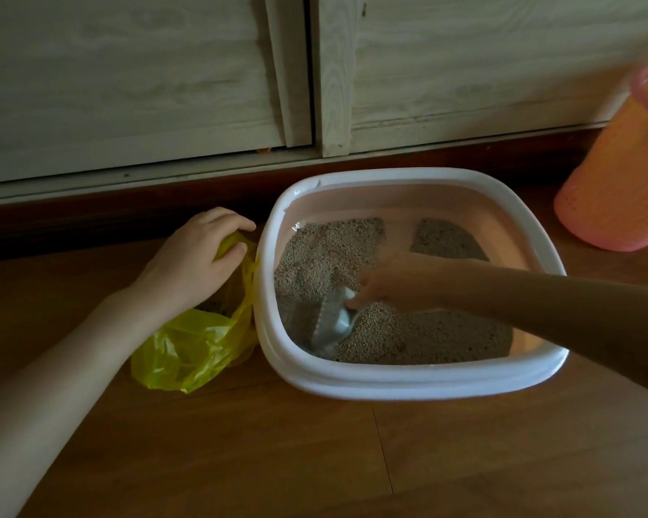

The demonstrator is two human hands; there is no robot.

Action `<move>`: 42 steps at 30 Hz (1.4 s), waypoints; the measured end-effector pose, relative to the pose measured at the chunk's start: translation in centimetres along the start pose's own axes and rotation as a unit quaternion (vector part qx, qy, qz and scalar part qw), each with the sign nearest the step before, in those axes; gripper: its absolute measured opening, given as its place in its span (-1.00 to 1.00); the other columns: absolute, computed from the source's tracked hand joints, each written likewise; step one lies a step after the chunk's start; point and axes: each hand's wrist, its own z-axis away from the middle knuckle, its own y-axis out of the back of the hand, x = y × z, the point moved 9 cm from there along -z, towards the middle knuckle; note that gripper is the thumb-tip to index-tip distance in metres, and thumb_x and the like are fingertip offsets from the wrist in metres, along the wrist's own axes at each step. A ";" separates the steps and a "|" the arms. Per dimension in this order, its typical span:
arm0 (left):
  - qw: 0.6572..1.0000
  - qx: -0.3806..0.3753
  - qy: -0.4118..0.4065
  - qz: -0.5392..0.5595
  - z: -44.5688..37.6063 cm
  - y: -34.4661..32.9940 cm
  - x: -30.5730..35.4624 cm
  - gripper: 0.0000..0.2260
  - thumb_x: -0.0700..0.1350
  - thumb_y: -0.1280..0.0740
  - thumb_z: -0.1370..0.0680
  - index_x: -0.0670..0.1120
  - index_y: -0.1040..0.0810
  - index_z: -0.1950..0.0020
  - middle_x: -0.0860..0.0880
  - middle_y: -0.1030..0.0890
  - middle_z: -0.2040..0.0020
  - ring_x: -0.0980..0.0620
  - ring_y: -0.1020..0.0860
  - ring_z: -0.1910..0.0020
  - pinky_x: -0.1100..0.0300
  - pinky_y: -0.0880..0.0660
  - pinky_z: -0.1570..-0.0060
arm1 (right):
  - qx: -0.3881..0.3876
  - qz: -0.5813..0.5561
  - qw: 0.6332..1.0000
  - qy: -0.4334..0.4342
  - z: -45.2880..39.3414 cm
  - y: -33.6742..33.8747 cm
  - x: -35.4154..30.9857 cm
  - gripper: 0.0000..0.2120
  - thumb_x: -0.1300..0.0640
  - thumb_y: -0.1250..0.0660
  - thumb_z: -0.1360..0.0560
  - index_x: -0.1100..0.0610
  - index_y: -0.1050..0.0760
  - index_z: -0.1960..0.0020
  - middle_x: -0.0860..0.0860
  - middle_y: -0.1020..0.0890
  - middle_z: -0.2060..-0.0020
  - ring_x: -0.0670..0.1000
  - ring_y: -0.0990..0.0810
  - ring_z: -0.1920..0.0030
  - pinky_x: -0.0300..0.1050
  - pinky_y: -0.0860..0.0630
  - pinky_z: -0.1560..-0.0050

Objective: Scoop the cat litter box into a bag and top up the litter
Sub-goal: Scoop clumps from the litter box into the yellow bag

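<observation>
Currently the litter box, white-rimmed with a pinkish inner wall, sits on the wooden floor close to the base of a pale wood-grain cabinet. Grey litter covers most of its bottom, though a bare strip of the pan shows near the far wall, which suggests a top-up is due.

A pale scoop stands tilted in the litter at the near-left part of the pan, blade down. The right hand reaches in over the right rim with its fingers curled round the scoop's handle; the hand is blurred, so the exact grip is hard to read. Judged from this, scooping is in hand and nothing has yet been lifted out.

A yellow plastic bag lies on the floor touching the box's left wall. The left hand pinches its upper edge between thumb and fingers, apparently holding the mouth up beside the rim so a loaded scoop has only a short way to travel.

An orange-pink mesh basket stands tilted at the far right, apart from the box.

No brand, label or legible writing is visible on any item.
</observation>
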 end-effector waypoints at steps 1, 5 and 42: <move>1.000 -0.001 -0.004 0.000 -0.2 -0.2 0.1 -0.74 -0.15 -0.25 -0.57 -0.06 -0.50 -0.26 0.05 -0.48 -0.21 0.09 -0.42 -0.21 0.26 -0.28 -0.11 | -0.009 -0.008 1.000 -0.013 1.0 0.3 0.7 -0.58 0.20 -0.19 -0.58 -0.15 -0.36 -0.37 -0.07 -0.59 0.05 -0.06 -0.56 0.18 -0.15 -0.58 0.13; 1.000 0.000 -0.015 0.008 -0.8 -0.9 0.9 -0.75 -0.18 -0.27 -0.56 -0.07 -0.52 -0.24 0.04 -0.50 -0.18 0.09 -0.42 -0.19 0.27 -0.26 -0.07 | -0.048 -0.057 0.993 -0.096 4.8 3.1 4.1 -0.73 0.17 -0.20 -0.58 -0.07 -0.53 -0.19 -0.11 -0.60 0.15 -0.09 -0.57 0.14 -0.28 -0.52 0.14; 0.998 -0.011 -0.054 0.010 -0.9 -1.9 2.5 -0.75 -0.22 -0.29 -0.54 -0.15 -0.54 -0.21 -0.05 -0.52 -0.16 -0.03 -0.46 -0.17 0.20 -0.31 -0.05 | 0.005 -0.061 0.931 -0.359 6.7 2.9 11.6 -0.86 0.15 -0.24 -0.55 0.15 -0.57 0.02 -0.07 -0.54 0.32 -0.13 -0.52 0.36 -0.28 -0.41 0.37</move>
